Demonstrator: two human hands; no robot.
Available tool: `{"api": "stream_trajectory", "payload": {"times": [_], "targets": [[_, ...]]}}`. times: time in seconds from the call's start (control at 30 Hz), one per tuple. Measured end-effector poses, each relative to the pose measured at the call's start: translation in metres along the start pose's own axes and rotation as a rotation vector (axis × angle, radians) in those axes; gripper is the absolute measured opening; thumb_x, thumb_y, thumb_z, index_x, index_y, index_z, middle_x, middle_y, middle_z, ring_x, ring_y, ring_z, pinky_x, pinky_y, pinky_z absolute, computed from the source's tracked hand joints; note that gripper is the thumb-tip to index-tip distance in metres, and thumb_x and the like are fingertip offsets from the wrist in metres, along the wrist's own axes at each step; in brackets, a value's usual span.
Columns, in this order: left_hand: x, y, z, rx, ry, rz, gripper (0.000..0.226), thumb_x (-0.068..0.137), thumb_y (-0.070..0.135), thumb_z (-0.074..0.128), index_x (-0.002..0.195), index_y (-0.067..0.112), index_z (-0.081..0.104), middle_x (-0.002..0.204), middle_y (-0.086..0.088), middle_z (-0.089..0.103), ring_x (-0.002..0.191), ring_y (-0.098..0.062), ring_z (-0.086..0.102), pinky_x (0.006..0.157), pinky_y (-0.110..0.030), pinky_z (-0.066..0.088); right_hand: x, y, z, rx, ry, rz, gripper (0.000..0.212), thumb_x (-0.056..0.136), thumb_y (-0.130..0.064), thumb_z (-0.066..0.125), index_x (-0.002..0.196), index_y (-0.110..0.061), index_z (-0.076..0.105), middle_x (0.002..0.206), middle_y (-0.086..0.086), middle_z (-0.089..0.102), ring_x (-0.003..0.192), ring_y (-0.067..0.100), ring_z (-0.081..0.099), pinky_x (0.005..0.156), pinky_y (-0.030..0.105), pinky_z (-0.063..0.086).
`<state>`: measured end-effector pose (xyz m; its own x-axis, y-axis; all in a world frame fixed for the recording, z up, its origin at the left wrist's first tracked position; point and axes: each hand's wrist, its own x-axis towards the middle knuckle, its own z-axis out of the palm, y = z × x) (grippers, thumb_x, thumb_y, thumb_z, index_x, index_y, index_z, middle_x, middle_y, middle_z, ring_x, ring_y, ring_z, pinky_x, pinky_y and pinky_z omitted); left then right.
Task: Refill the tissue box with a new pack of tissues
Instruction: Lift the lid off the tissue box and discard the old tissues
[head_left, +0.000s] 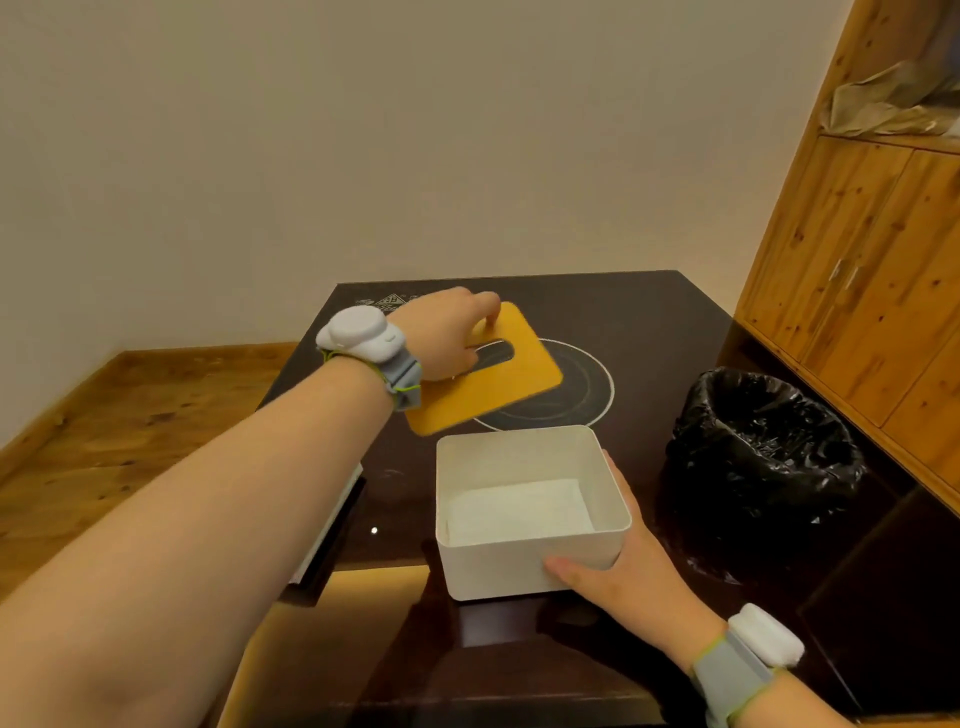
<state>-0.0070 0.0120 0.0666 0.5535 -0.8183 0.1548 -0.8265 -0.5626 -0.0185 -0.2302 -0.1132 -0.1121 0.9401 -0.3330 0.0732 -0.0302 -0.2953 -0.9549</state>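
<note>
So far only the opening is done: on the dark table (649, 332) the white box (524, 561) sits near, uncovered and holding just a thin layer of tissues, no fresh pack in it. To its right the black-lined bin (763, 447) looks empty. The right hand (623, 566) clasps the box's near right corner, while the left hand (441, 338), fingers pinched shut, holds the yellow lid (498, 384) over the far side; a white thing under the left arm may be the new pack.

You have two hands in view, the left hand (441, 332) and the right hand (623, 566), and two wrist devices, one (361, 332) on the left and one (763, 644) on the right. There is one white tissue box (524, 564), one yellow lid (498, 387), one dark table (649, 332), one black-lined bin (763, 447) and one wooden cabinet (872, 260).
</note>
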Motion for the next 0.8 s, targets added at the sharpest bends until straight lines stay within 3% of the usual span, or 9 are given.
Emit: {"api": "stream_trajectory", "payload": {"times": [0.13,0.27,0.4,0.57,0.63,0.8], "targets": [[0.0,-0.024,0.027,-0.025,-0.083,-0.104,0.04,0.085,0.017,0.057,0.123,0.012,0.046,0.11,-0.018,0.055,0.091,-0.035,0.055,0.069,-0.036,0.039,-0.001,0.0,0.0,0.003,0.011,0.003,0.115,0.064,-0.039,0.087,0.147,-0.055,0.009,0.141,-0.033,0.043,0.132,-0.008,0.042,0.107,0.021,0.041],[0.001,-0.042,0.067,-0.116,-0.134,-0.268,0.04,0.085,0.02,0.059,0.122,0.015,0.046,0.113,-0.018,0.059,0.101,-0.038,0.058,0.08,-0.041,0.048,-0.001,0.001,0.0,0.009,0.008,0.02,0.114,0.064,-0.037,0.088,0.145,-0.058,0.01,0.138,-0.033,0.046,0.128,-0.01,0.045,0.096,0.011,0.045],[0.006,-0.054,0.096,-0.271,-0.139,-0.452,0.035,0.087,0.024,0.06,0.119,0.012,0.049,0.115,-0.017,0.061,0.096,-0.036,0.06,0.078,-0.04,0.048,-0.001,0.0,0.0,0.022,0.014,0.029,0.11,0.065,-0.032,0.088,0.139,-0.064,0.013,0.131,-0.038,0.049,0.123,-0.012,0.048,0.087,0.005,0.046],[0.009,-0.06,0.114,-0.337,-0.141,-0.634,0.032,0.086,0.021,0.063,0.11,0.004,0.054,0.094,-0.011,0.054,0.08,-0.028,0.051,0.067,-0.034,0.039,0.0,-0.002,0.0,0.009,0.014,0.02,0.113,0.064,-0.035,0.088,0.145,-0.056,0.012,0.135,-0.035,0.048,0.127,-0.009,0.046,0.101,0.019,0.045],[0.008,-0.063,0.123,-0.314,-0.168,-0.674,0.031,0.085,0.021,0.063,0.109,0.003,0.053,0.091,-0.012,0.054,0.076,-0.028,0.051,0.064,-0.034,0.039,-0.001,-0.003,0.0,0.0,0.016,0.014,0.112,0.064,-0.036,0.087,0.142,-0.061,0.011,0.134,-0.038,0.046,0.127,-0.011,0.045,0.099,0.017,0.045],[0.006,-0.063,0.144,-0.234,-0.181,-0.728,0.031,0.085,0.013,0.059,0.113,0.001,0.052,0.113,-0.02,0.054,0.058,-0.02,0.037,0.068,-0.035,0.041,0.0,-0.003,0.0,-0.011,0.015,0.003,0.108,0.066,-0.033,0.087,0.141,-0.062,0.014,0.136,-0.035,0.048,0.128,-0.009,0.046,0.102,0.021,0.045]]}}
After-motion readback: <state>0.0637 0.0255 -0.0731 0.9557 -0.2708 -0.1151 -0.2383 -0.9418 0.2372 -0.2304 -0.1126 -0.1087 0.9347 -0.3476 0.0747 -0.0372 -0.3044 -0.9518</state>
